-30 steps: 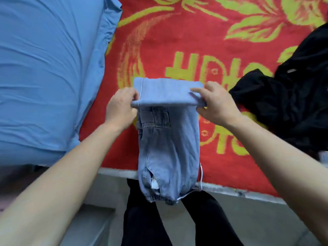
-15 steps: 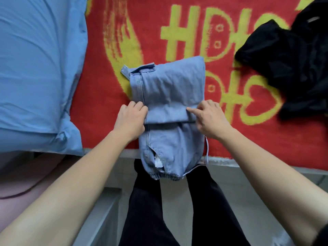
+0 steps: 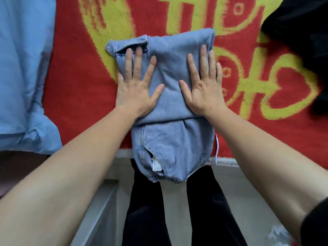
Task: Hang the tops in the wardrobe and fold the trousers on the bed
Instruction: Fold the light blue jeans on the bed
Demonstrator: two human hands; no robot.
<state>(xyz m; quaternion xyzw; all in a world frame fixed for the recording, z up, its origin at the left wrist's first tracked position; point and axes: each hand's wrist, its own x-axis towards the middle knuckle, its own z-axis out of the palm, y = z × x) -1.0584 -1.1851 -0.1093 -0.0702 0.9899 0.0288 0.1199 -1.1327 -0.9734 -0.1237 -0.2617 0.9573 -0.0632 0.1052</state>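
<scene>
Light blue denim trousers (image 3: 170, 142) lie folded on the red and yellow blanket (image 3: 74, 82) that covers the bed. Their elastic cuff end hangs over the bed's near edge. My left hand (image 3: 136, 84) presses flat on the left side of the folded upper layer, fingers spread and straight. My right hand (image 3: 204, 84) presses flat on the right side the same way. A black garment (image 3: 301, 38) lies bunched on the blanket at the far right.
A light blue pillow (image 3: 23, 73) fills the left side of the bed. The bed's pale edge (image 3: 227, 161) runs across below the blanket. My black trouser legs (image 3: 147, 210) stand against it on a grey floor.
Both hands let go of the fold they were pinching, laid the upper layer down on the bed and now press flat on it. The view has moved closer to the bed.
</scene>
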